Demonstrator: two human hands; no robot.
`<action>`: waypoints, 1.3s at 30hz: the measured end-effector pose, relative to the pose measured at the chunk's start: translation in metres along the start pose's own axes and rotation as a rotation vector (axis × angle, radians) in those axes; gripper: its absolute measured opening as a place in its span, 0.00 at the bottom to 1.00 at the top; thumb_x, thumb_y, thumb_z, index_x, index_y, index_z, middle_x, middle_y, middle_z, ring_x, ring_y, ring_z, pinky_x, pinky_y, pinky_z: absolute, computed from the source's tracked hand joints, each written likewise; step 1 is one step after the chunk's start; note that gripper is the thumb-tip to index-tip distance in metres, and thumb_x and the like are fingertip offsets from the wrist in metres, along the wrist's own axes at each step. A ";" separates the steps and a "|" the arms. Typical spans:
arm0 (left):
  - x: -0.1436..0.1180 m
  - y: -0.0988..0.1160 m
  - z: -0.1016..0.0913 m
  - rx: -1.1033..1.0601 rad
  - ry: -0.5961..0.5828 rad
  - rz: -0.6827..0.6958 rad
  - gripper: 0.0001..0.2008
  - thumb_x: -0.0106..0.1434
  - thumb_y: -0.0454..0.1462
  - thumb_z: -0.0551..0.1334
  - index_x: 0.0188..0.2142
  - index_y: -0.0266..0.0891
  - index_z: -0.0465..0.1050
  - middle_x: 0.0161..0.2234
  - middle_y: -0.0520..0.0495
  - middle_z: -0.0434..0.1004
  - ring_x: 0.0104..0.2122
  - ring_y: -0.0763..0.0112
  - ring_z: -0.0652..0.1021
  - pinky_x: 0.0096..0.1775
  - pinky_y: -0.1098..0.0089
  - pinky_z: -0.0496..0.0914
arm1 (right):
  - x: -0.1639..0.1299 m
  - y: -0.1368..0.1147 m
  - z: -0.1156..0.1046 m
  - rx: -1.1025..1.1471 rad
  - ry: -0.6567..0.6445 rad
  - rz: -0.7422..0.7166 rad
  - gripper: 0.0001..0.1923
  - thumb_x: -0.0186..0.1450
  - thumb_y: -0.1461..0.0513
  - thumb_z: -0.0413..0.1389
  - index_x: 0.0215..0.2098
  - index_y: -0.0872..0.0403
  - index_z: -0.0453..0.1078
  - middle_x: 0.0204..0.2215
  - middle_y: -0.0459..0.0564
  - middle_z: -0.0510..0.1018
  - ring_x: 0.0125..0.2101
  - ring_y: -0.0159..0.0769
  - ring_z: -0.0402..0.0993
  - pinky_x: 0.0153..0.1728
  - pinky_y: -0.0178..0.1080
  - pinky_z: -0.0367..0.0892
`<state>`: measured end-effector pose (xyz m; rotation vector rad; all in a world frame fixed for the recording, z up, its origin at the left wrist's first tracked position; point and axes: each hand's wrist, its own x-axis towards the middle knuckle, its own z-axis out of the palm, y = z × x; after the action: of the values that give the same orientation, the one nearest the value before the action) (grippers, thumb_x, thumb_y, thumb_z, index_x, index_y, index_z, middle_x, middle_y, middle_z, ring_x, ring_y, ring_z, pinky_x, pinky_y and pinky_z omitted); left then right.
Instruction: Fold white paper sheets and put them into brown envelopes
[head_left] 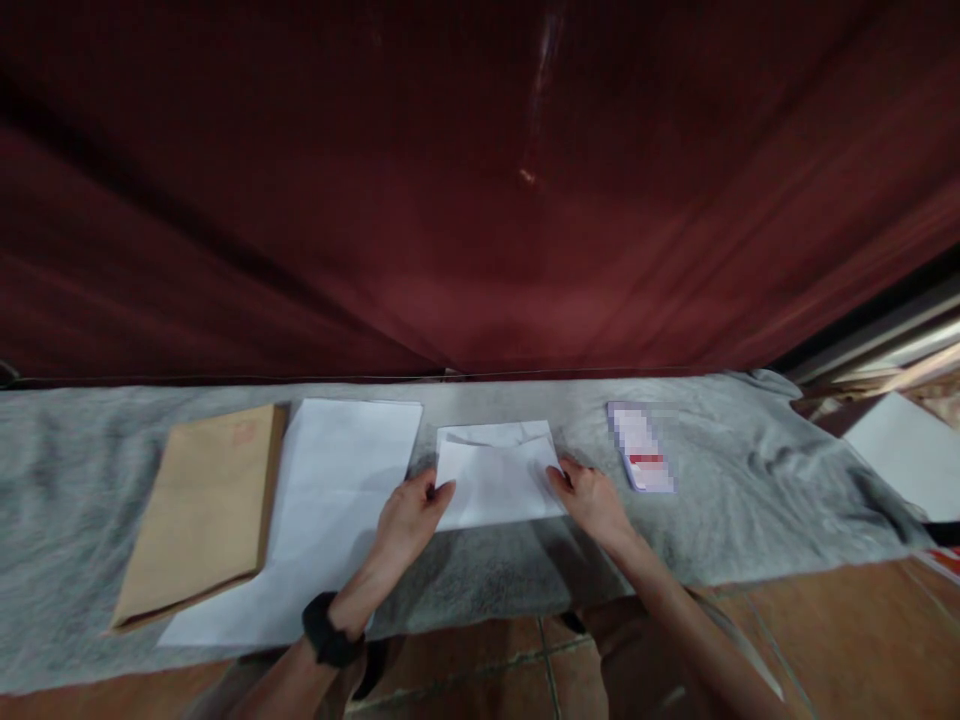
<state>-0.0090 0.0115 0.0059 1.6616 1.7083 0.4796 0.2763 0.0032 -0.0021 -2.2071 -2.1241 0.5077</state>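
A folded sheet of white paper [495,485] lies in front of me on the grey cloth, its upper layer bowed slightly away from the layer beneath. My left hand [411,512] grips its left edge, thumb on top and fingers curled at the side. At the right edge, my right hand [591,497] pinches the sheet in the same way. To the left rests a stack of large white paper [349,480], partly covered by a thick brown paper packet [202,510]. Right of my right hand lies a small pale purple packet [641,447], its print blurred out.
The grey cloth [720,510] covers a long, narrow surface with a dark red curtain [480,220] hanging behind it. A white flat-topped object [904,455] stands at the far right. Brown floor tiles [847,630] show below the front edge.
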 end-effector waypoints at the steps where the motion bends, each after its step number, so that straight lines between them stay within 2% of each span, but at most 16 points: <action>1: 0.001 0.002 0.000 0.039 -0.001 -0.005 0.13 0.68 0.41 0.57 0.27 0.41 0.67 0.22 0.54 0.67 0.25 0.71 0.71 0.30 0.71 0.59 | 0.000 -0.001 0.000 -0.008 0.000 0.006 0.17 0.77 0.55 0.45 0.41 0.52 0.74 0.32 0.54 0.83 0.35 0.44 0.82 0.34 0.38 0.67; 5: 0.001 0.011 0.001 0.201 -0.021 -0.052 0.12 0.71 0.39 0.55 0.30 0.41 0.67 0.24 0.53 0.69 0.27 0.69 0.73 0.31 0.70 0.58 | 0.001 -0.004 -0.001 -0.064 -0.012 0.045 0.18 0.77 0.55 0.46 0.45 0.53 0.75 0.34 0.56 0.84 0.37 0.44 0.83 0.35 0.38 0.67; 11: 0.001 0.020 0.005 0.376 -0.044 -0.136 0.09 0.72 0.40 0.55 0.47 0.40 0.71 0.38 0.45 0.82 0.40 0.61 0.81 0.38 0.68 0.66 | 0.003 -0.008 -0.002 -0.136 -0.031 0.077 0.18 0.77 0.54 0.46 0.45 0.54 0.75 0.36 0.56 0.84 0.38 0.43 0.83 0.36 0.37 0.67; 15: 0.000 0.019 0.011 0.365 0.027 -0.162 0.19 0.72 0.40 0.57 0.61 0.40 0.64 0.44 0.43 0.83 0.44 0.60 0.83 0.44 0.67 0.71 | 0.003 -0.007 0.001 -0.155 -0.019 0.082 0.20 0.77 0.53 0.45 0.47 0.53 0.75 0.36 0.57 0.85 0.38 0.43 0.83 0.35 0.36 0.66; 19: -0.002 0.018 0.015 0.417 0.059 -0.107 0.30 0.73 0.40 0.56 0.72 0.42 0.52 0.43 0.43 0.85 0.43 0.59 0.84 0.46 0.64 0.73 | 0.006 -0.004 0.004 -0.134 -0.003 0.091 0.19 0.77 0.53 0.46 0.46 0.53 0.76 0.37 0.55 0.85 0.39 0.42 0.83 0.35 0.36 0.65; 20: -0.003 0.018 0.016 0.432 0.054 -0.083 0.30 0.73 0.39 0.56 0.72 0.45 0.53 0.43 0.44 0.85 0.43 0.59 0.84 0.46 0.64 0.73 | 0.007 -0.003 0.004 -0.129 -0.006 0.095 0.19 0.76 0.53 0.46 0.45 0.53 0.76 0.37 0.55 0.85 0.39 0.42 0.83 0.35 0.36 0.64; 22: -0.004 0.016 0.018 0.438 0.048 -0.029 0.25 0.73 0.38 0.56 0.68 0.50 0.62 0.46 0.45 0.85 0.44 0.61 0.84 0.47 0.64 0.74 | 0.008 -0.003 0.004 -0.123 -0.012 0.101 0.20 0.76 0.52 0.46 0.44 0.52 0.77 0.37 0.54 0.85 0.39 0.42 0.83 0.35 0.35 0.64; 24: -0.005 0.014 0.021 0.431 0.056 0.013 0.20 0.73 0.38 0.55 0.63 0.50 0.71 0.49 0.46 0.84 0.45 0.62 0.83 0.48 0.65 0.74 | 0.009 -0.003 0.004 -0.118 -0.018 0.101 0.20 0.76 0.52 0.47 0.44 0.52 0.77 0.37 0.54 0.85 0.40 0.42 0.83 0.35 0.35 0.64; 26: -0.006 0.014 0.023 0.434 0.072 0.026 0.19 0.74 0.37 0.55 0.60 0.49 0.74 0.48 0.46 0.84 0.44 0.62 0.83 0.47 0.65 0.74 | 0.010 -0.003 0.003 -0.119 -0.018 0.103 0.20 0.76 0.52 0.47 0.44 0.52 0.77 0.37 0.54 0.85 0.39 0.42 0.83 0.35 0.35 0.64; 29: -0.008 0.015 0.023 0.445 0.086 0.036 0.17 0.74 0.40 0.55 0.59 0.48 0.74 0.45 0.45 0.85 0.42 0.62 0.84 0.45 0.64 0.74 | 0.010 -0.002 0.003 -0.130 -0.017 0.106 0.20 0.76 0.52 0.47 0.44 0.52 0.78 0.36 0.55 0.85 0.39 0.43 0.83 0.34 0.36 0.64; 33: -0.012 0.019 0.021 0.455 0.062 0.067 0.18 0.73 0.46 0.58 0.58 0.45 0.73 0.45 0.44 0.84 0.43 0.60 0.83 0.45 0.64 0.73 | 0.009 0.001 0.005 -0.136 -0.009 0.100 0.20 0.75 0.52 0.47 0.46 0.52 0.78 0.37 0.55 0.85 0.39 0.44 0.83 0.35 0.37 0.64; 39: -0.021 0.020 0.029 0.603 0.123 0.196 0.19 0.75 0.42 0.54 0.58 0.35 0.71 0.51 0.36 0.80 0.47 0.56 0.80 0.52 0.57 0.69 | 0.009 0.004 0.005 -0.135 -0.003 0.094 0.20 0.75 0.52 0.47 0.45 0.53 0.77 0.37 0.56 0.85 0.40 0.44 0.82 0.35 0.36 0.64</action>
<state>0.0238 -0.0124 0.0043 2.2789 1.9090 0.1563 0.2791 0.0111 -0.0102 -2.3880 -2.1230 0.3820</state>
